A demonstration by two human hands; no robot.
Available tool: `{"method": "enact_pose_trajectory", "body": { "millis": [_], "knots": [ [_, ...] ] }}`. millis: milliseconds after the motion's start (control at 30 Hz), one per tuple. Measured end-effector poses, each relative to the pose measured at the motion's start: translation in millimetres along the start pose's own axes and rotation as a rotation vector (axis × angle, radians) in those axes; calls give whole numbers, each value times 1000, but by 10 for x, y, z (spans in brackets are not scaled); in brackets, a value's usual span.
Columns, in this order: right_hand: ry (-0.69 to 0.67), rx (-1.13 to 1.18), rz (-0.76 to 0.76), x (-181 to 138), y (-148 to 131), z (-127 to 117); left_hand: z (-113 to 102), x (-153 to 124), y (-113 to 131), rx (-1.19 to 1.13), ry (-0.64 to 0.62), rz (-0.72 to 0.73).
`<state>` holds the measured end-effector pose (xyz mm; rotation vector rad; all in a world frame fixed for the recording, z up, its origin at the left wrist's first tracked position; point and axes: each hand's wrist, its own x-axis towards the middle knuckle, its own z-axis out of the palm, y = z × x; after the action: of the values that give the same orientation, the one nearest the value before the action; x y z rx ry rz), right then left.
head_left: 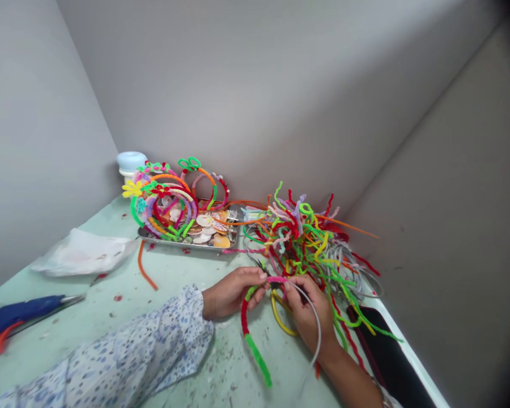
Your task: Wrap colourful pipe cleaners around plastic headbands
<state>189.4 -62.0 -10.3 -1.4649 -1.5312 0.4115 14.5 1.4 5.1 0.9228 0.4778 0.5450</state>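
Observation:
My left hand [233, 289] and my right hand [310, 311] meet over the table, both pinching a thin headband. Its left arm, wrapped in green and red pipe cleaner [244, 320], curves down below my left hand. Between my fingertips runs a pink wrapped stretch [276, 279]. From there the bare grey band [318, 328] bends down past my right hand. Just behind lies a tangled heap of coloured pipe cleaners [300, 249]. A yellow loop [283, 323] shows below the pink stretch.
A metal tray [187, 245] holds wrapped headbands [195, 212] and flat cut pieces [208, 226]. Leftward lie a white plastic bag [85, 253], a blue glue gun [29, 309] and an orange pipe cleaner [144, 269]. A black phone-like slab [391, 351] borders the right edge; walls enclose the table.

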Motion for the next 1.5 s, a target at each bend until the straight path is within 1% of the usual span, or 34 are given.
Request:
{"method": "enact_pose_trajectory", "body": {
  "millis": [167, 300, 433, 533, 633, 767, 933, 1067, 1300, 1400, 1500],
  "knots": [
    [6, 25, -3, -3, 12, 16, 0, 7, -1, 7, 28, -14],
    [2, 6, -38, -6, 11, 16, 7, 12, -7, 9, 42, -7],
    [0, -22, -58, -23, 25, 18, 9, 10, -9, 15, 25, -11],
    [-4, -25, -57, -36, 30, 27, 13, 4, -12, 63, 0, -32],
    [-41, -35, -105, -45, -2, 44, 28, -5, -14, 128, -3, -49],
    [-89, -61, -164, -59, -67, 66, 47, -11, -25, 158, 18, -61],
    [-127, -41, -182, -66, -82, 68, 50, 0, -43, 178, 55, -84],
    [-153, -24, -166, -49, -83, 55, 46, 10, -52, 176, 74, -82],
    [-145, -23, -187, -49, -78, 36, 41, -14, -21, 154, 46, -21],
    [-120, -26, -189, -53, -76, 28, 45, -24, -32, 182, 89, 27],
    [-108, -52, -187, -49, -75, 24, 57, -27, -56, 281, 151, 114]
  ]
}}
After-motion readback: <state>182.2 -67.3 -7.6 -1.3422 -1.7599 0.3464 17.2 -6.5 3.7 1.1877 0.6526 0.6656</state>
